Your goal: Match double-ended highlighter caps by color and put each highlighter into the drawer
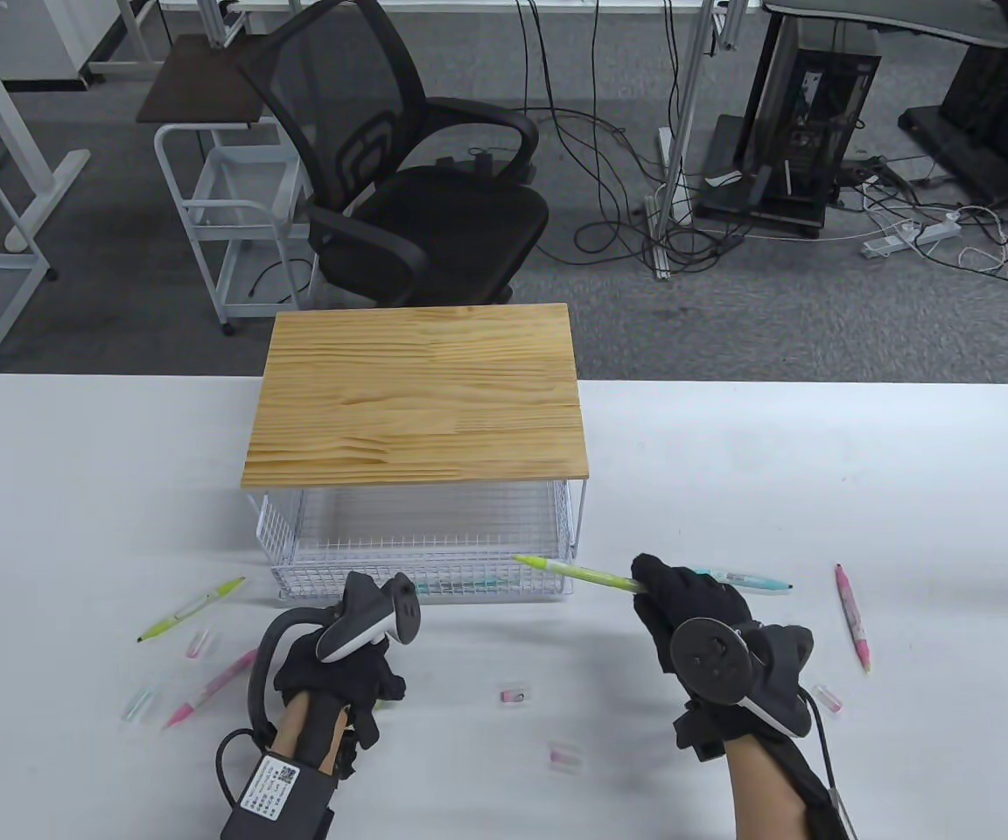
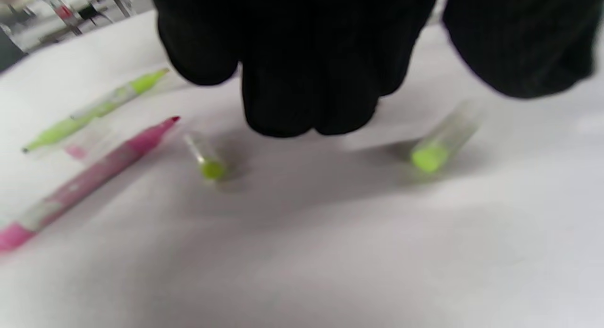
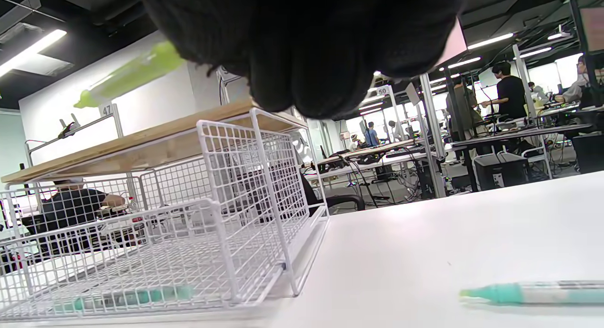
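Observation:
My right hand (image 1: 663, 597) grips an uncapped green highlighter (image 1: 576, 573) above the table, its tip pointing left over the front right corner of the open white wire drawer (image 1: 294, 560). The right wrist view shows this green highlighter (image 3: 132, 75) sticking out from under the fingers. A teal highlighter (image 3: 127, 297) lies inside the drawer. My left hand (image 1: 338, 674) hovers low over the table in front of the drawer. Its fingers (image 2: 306, 82) hang down and hold nothing, just above two loose green caps (image 2: 207, 160) (image 2: 439, 144).
At the left lie a green highlighter (image 1: 192, 609), a pink highlighter (image 1: 211, 689) and small caps (image 1: 199, 645) (image 1: 137, 703). Pink caps (image 1: 514, 696) (image 1: 564, 757) lie between the hands. Right of my hand are a teal highlighter (image 1: 745, 579), a pink highlighter (image 1: 853, 616) and a cap (image 1: 828, 697).

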A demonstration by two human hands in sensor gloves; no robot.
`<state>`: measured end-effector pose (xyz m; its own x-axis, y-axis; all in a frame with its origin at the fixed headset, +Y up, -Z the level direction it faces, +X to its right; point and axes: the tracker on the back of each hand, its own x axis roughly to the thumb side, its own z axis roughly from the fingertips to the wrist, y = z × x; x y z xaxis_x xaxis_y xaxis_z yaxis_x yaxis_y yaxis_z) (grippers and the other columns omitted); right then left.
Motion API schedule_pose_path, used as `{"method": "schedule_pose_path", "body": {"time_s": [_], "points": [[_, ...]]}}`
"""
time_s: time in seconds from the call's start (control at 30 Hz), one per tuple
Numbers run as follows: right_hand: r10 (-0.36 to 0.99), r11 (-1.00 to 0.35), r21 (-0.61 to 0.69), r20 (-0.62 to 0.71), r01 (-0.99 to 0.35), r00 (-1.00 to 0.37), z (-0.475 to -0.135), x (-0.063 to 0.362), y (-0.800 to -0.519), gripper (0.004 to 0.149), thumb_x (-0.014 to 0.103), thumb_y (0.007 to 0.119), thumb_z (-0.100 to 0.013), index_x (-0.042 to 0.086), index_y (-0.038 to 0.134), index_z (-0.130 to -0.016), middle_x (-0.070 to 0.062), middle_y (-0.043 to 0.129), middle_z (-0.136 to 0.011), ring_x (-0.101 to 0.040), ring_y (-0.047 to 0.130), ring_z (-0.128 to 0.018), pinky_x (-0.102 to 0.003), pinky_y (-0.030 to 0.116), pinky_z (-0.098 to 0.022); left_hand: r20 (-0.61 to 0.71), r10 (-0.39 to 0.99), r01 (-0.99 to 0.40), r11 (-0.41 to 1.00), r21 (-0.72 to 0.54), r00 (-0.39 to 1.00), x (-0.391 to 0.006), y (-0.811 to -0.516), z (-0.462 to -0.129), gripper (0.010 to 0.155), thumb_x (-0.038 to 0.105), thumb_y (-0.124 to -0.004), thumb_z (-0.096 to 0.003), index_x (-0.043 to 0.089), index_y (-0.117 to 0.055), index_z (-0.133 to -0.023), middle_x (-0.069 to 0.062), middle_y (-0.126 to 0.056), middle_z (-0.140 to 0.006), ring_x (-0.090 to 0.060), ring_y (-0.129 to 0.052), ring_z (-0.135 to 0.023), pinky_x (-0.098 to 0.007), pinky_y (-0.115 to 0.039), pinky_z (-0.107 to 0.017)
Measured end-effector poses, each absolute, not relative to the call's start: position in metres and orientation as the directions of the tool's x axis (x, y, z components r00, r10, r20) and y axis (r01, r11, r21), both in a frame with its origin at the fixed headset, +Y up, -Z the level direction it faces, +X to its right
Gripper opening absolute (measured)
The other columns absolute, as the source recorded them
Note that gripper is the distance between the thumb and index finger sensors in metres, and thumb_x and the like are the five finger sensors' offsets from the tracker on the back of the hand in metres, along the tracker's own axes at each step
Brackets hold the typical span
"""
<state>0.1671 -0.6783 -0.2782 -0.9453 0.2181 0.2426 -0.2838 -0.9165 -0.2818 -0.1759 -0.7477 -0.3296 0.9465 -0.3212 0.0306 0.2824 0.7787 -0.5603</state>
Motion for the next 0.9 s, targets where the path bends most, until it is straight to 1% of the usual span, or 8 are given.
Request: {"method": "schedule_pose_path", "body": {"time_s": [0.1,0.17,0.3,0.4,0.53,0.67,0.9], "points": [[0.224,-0.913,-0.288,0.242,-0.29,-0.944,-0.278,0.168,-0.677,0.05,0.037,0.072,-0.054,0.025,0.067,-0.102,-0.002,0.087,-0.089,-0.02,0.095,-0.067,-0.048,0.077,-0.065,0.046,-0.372,0.334,0.762,-0.555,0.927,-0.17,-0.75,-0.329,0.07,0.065,-0.08,-0.041,0.029,-0.071,-0.1,0.009,-0.093,-0.082,-0.013,-0.096,-0.071,-0.043,-0.078,-0.07],[0.228,-0.911,-0.289,0.242,-0.295,-0.943,-0.278,0.168,-0.677,0.05,0.037,0.072,-0.054,0.025,0.067,-0.102,-0.002,0.087,-0.089,-0.02,0.095,-0.066,-0.048,0.077,-0.065,0.06,-0.388,0.354,0.756,-0.55,0.92,-0.166,-0.753,-0.328,0.07,0.065,-0.08,-0.0403,0.028,-0.072,-0.099,0.01,-0.095,-0.078,-0.013,-0.097,-0.067,-0.042,-0.079,-0.068],[0.225,-0.91,-0.294,0.241,-0.292,-0.944,-0.277,0.168,-0.677,0.05,0.037,0.072,-0.054,0.025,0.067,-0.102,-0.002,0.087,-0.088,-0.019,0.095,-0.065,-0.047,0.077,-0.065,0.094,-0.459,0.435,0.728,-0.529,0.883,-0.156,-0.759,-0.326,0.074,0.067,-0.08,-0.0393,0.026,-0.072,-0.1,0.01,-0.096,-0.075,-0.012,-0.098,-0.064,-0.042,-0.081,-0.066],[0.226,-0.905,-0.305,0.246,-0.297,-0.942,-0.276,0.17,-0.676,0.05,0.038,0.072,-0.054,0.025,0.067,-0.102,-0.001,0.088,-0.087,-0.019,0.095,-0.064,-0.046,0.077,-0.065,0.105,-0.487,0.466,0.717,-0.52,0.867,-0.151,-0.761,-0.325,0.074,0.067,-0.08,-0.039,0.024,-0.072,-0.099,0.01,-0.096,-0.074,-0.012,-0.098,-0.062,-0.041,-0.081,-0.065],[0.233,-0.897,-0.32,0.245,-0.305,-0.941,-0.275,0.172,-0.675,0.05,0.037,0.072,-0.054,0.025,0.067,-0.102,-0.002,0.088,-0.086,-0.019,0.095,-0.063,-0.046,0.077,-0.064,0.105,-0.488,0.468,0.72,-0.513,0.866,-0.15,-0.763,-0.325,0.072,0.066,-0.08,-0.0404,0.022,-0.072,-0.098,0.01,-0.097,-0.073,-0.012,-0.099,-0.061,-0.041,-0.082,-0.064],[0.234,-0.892,-0.331,0.243,-0.307,-0.941,-0.274,0.172,-0.676,0.05,0.038,0.072,-0.054,0.025,0.067,-0.102,-0.001,0.088,-0.086,-0.019,0.096,-0.062,-0.046,0.078,-0.064,0.097,-0.462,0.442,0.736,-0.512,0.882,-0.153,-0.763,-0.326,0.068,0.063,-0.081,-0.0414,0.022,-0.074,-0.095,0.011,-0.097,-0.07,-0.011,-0.099,-0.06,-0.041,-0.083,-0.063],[0.233,-0.89,-0.337,0.245,-0.308,-0.941,-0.274,0.173,-0.676,0.05,0.038,0.073,-0.054,0.024,0.067,-0.101,-0.002,0.088,-0.085,-0.018,0.096,-0.062,-0.046,0.078,-0.063,0.116,-0.424,0.417,0.74,-0.528,0.898,-0.153,-0.766,-0.326,0.057,0.057,-0.082,-0.045,0.021,-0.078,-0.089,0.013,-0.099,-0.065,-0.01,-0.101,-0.056,-0.04,-0.084,-0.062]]}}
